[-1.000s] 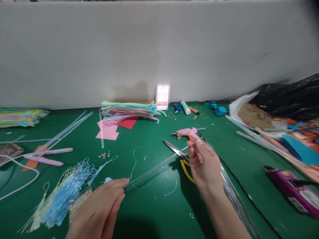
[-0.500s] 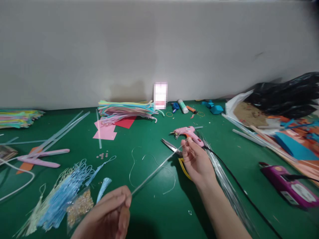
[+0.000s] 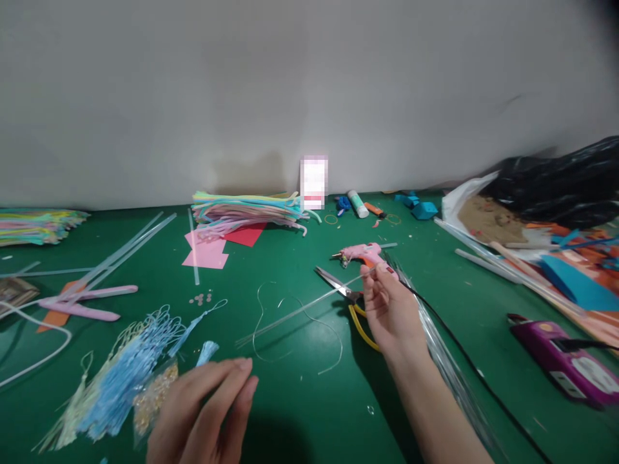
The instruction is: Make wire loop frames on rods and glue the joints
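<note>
Thin strands [image 3: 309,305]: held above the green desk [image 3: 285,261]; one end at the right fingertips, the other splayed into fine free ends near the left hand; lying aslant, left ends lower in view.
Right hand [image 3: 389,306]: gripping the thin strands in a pinch between thumb and fingers.
Left hand [image 3: 206,409]: loosely opened, fingers bent and slightly apart; the strands' free ends sit just beyond its fingertips.
Scissors [image 3: 353,296]: on the desk beside the right hand, blades apart, tips toward the upper left; yellow handles partly hidden by the hand; strands pass across the blades in view.
Glue gun [image 3: 360,252]: pink, lying just beyond the right hand, nozzle toward the left.
Silvery bundle [image 3: 447,357]: long and fine, running beside the right forearm, partly covered by it.
Curled thread [image 3: 338,335]: loose on the desk between the hands.
Tassels [image 3: 126,367]: blue and pale green, heaped beyond the left hand.
Clear bag [image 3: 152,396]: gold-coloured bits inside, just beside the left hand, partly hidden.
Fuzzy stems [image 3: 249,209]: pastel bundle at the back, partly over pink paper [image 3: 210,259] and red paper [image 3: 247,235].
Purple device [image 3: 565,361]: far right, cut by the edge.
</note>
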Motion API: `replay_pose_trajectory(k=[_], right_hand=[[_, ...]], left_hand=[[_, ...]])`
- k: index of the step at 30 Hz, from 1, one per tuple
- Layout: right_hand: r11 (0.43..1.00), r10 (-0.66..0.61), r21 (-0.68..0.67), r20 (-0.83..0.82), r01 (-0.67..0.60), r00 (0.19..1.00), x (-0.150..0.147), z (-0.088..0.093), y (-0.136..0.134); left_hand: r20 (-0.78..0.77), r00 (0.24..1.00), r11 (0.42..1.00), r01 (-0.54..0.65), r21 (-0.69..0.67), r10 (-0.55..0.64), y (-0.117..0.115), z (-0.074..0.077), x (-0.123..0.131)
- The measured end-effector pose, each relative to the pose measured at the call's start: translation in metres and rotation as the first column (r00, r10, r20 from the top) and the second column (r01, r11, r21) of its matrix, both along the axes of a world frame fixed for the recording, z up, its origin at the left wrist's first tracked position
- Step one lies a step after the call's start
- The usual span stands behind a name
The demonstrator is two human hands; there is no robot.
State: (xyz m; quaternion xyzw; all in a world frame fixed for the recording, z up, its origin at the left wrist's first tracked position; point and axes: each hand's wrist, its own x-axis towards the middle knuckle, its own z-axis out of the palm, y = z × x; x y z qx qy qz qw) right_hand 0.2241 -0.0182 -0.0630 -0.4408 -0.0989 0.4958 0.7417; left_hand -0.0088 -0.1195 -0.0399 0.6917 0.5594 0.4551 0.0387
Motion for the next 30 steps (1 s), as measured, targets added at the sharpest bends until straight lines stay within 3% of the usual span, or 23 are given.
replay_pose_trajectory(k=[2,5,9,14,18,21,23,26,28,30], right_hand=[[1.0,0.029,0.011,0.035,-0.029,0.999,-0.002,0.002,-0.001],[0.999,0.054,0.001,0.048,-0.055,0.997,-0.006,0.006,-0.003],[0.999,0.05,-0.005,0.044,-0.05,0.998,-0.008,0.008,-0.005],[0.996,0.086,0.023,0.053,-0.087,0.995,-0.007,0.004,-0.007],[0.995,0.097,0.019,0.053,-0.098,0.994,-0.007,0.005,-0.008],[0.993,0.112,0.027,0.048,-0.113,0.993,-0.007,0.005,-0.009],[0.992,0.122,0.036,0.035,-0.123,0.992,-0.008,0.005,-0.009],[0.992,0.116,0.042,0.0,-0.116,0.993,-0.009,0.005,-0.01],[0.995,0.092,0.037,-0.028,-0.091,0.995,-0.01,0.005,-0.01],[0.998,0.061,0.021,-0.06,-0.06,0.996,-0.01,0.005,-0.009]], left_hand=[[-0.206,0.979,0.994,0.014,0.107,0.008,0.011,0.008,-0.006],[-0.347,0.937,0.985,0.022,0.169,0.039,0.027,0.016,-0.007],[-0.495,0.869,0.964,0.139,0.225,-0.01,0.036,0.009,0.002],[-0.352,0.935,0.988,0.097,0.121,-0.049,0.04,-0.005,0.002],[-0.324,0.944,0.991,0.1,0.088,-0.066,0.042,0.006,-0.012],[-0.219,0.974,0.998,-0.058,-0.009,0.055,0.041,0.017,-0.02],[-0.088,0.988,0.967,-0.143,-0.212,0.127,0.038,0.022,-0.023],[0.11,0.971,0.872,-0.138,-0.469,0.213,0.033,0.024,-0.024],[0.151,0.941,0.836,-0.188,-0.515,0.304,0.027,0.021,-0.024],[0.091,0.909,0.81,-0.313,-0.496,0.407,0.019,0.015,-0.024]])
